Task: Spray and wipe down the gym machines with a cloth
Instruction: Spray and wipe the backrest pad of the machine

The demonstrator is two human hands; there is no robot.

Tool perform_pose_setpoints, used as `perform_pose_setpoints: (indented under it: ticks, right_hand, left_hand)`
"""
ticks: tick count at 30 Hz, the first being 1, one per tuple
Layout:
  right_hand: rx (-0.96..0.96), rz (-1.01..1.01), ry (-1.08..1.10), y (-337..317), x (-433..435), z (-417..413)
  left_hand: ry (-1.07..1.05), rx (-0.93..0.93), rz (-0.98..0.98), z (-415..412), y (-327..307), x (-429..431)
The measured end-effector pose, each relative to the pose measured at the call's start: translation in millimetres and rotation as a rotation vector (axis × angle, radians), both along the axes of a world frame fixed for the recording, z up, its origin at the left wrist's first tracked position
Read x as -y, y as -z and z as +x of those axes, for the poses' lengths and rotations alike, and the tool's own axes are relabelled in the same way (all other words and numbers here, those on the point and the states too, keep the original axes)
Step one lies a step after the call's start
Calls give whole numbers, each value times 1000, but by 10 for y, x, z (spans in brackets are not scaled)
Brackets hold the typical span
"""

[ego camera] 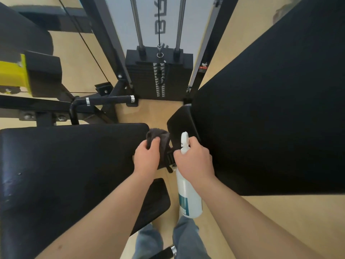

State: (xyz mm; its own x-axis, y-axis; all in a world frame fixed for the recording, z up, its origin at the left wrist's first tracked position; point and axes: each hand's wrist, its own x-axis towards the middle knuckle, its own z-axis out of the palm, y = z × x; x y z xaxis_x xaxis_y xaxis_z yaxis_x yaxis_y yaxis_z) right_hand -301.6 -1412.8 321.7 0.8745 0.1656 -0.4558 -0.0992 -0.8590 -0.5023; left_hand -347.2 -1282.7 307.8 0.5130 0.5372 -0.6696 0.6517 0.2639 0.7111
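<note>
Pale wood floor point(298, 212) spreads under the weight-stack machine point(158, 79) and its black padded bench point(65, 165). My left hand point(147, 156) bunches the dark cloth point(158, 136) at the bench's corner, fingers curled round it. It looks soft and light, best held wadded so a broad face meets the pad. My right hand point(194, 159) grips the neck of the white spray bottle point(188, 195), just beside. I judge it rigid plastic, slick if wet. Being opaque, it hides how much liquid it holds.
</note>
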Motion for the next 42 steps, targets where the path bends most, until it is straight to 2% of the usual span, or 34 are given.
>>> perform_pose_setpoints:
  ticks: [10,18,26,32,36,42]
  right_hand:
    - [8,-90,82,183,-52,-218]
    - [-15,-130,155,187,172,-612]
    - [-74,-120,284,184,485,-981]
    - [-111,-99,304,113,712,-1160]
    - [-143,-81,354,105,897,-1239]
    - [-91,-6,378,180,1254,-1276]
  left_hand:
    - [16,-23,-56,-36,94,-181]
    - [136,-54,-85,-174,72,-188]
    - [259,-2,-77,-306,44,76]
    - [305,6,-60,-424,74,369]
    - [352,84,68,-533,33,661]
    - [372,257,115,-713,177,1216]
